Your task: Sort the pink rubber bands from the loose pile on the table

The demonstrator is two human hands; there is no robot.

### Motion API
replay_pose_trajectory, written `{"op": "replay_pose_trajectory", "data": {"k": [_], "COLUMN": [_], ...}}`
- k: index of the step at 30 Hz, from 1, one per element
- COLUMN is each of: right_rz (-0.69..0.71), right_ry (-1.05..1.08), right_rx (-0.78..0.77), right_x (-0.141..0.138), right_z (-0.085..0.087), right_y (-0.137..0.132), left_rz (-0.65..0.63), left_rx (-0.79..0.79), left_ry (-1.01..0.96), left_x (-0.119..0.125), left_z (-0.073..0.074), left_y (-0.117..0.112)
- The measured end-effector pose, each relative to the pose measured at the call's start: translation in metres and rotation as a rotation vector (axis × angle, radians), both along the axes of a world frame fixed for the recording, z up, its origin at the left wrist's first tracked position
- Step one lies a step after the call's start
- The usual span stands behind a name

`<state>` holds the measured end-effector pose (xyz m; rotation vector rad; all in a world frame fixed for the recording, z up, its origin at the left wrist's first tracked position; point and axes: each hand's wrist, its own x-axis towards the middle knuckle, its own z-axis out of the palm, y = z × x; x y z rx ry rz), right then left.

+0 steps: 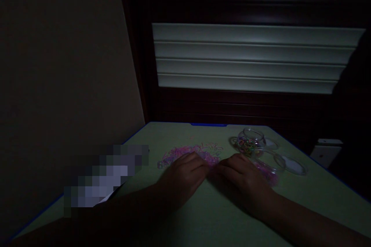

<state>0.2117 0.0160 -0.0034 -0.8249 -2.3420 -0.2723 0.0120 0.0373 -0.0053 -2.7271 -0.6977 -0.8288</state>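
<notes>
A loose heap of small pink and purple rubber bands [181,151] lies spread on the green table. My left hand [185,173] rests at the heap's near edge, fingers curled inward and closed. Close beside it, my right hand [246,177] has its fingers bent and pinched together, pointing towards the left. The fingertips of both hands are in shadow, and what they hold cannot be made out. Just beyond my right hand stands a clear jar [253,135] of multicoloured bands. A second clear jar [268,162], with pink bands in it, is partly covered by that hand.
Two round lids lie by the jars, one nearer [294,166] and one farther [271,144]. A blurred-out pale object [107,181] is at the table's left side. Behind the blue-edged table [203,216] rises a dark panel with light slats [246,58]. The lighting is dim.
</notes>
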Motion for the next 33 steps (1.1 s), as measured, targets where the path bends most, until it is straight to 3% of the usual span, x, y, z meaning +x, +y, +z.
{"op": "replay_pose_trajectory", "data": {"k": [9,16,20,29,33], "right_rz": [-0.014,0.042,0.023,-0.081,-0.283], "right_ry": [-0.078,-0.183,-0.236,-0.335,-0.387], "right_rx": [0.043,0.24,0.232,0.296,0.398], "right_x": [0.003,0.002,0.002,0.02,0.031], "right_z": [0.0,0.003,0.006,0.018,0.033], "right_y": [0.002,-0.002,-0.007,-0.012,-0.015], "left_rz": [-0.017,-0.083,-0.131,-0.15,-0.141], "left_rx": [0.007,-0.028,-0.02,-0.021,-0.025], "left_ry": [0.025,-0.036,-0.059,-0.062,-0.037], "left_x": [0.0,-0.002,-0.003,-0.003,-0.003], "left_z": [0.002,-0.003,-0.004,-0.003,-0.002], "left_y": [-0.002,0.002,0.002,0.003,0.003]}}
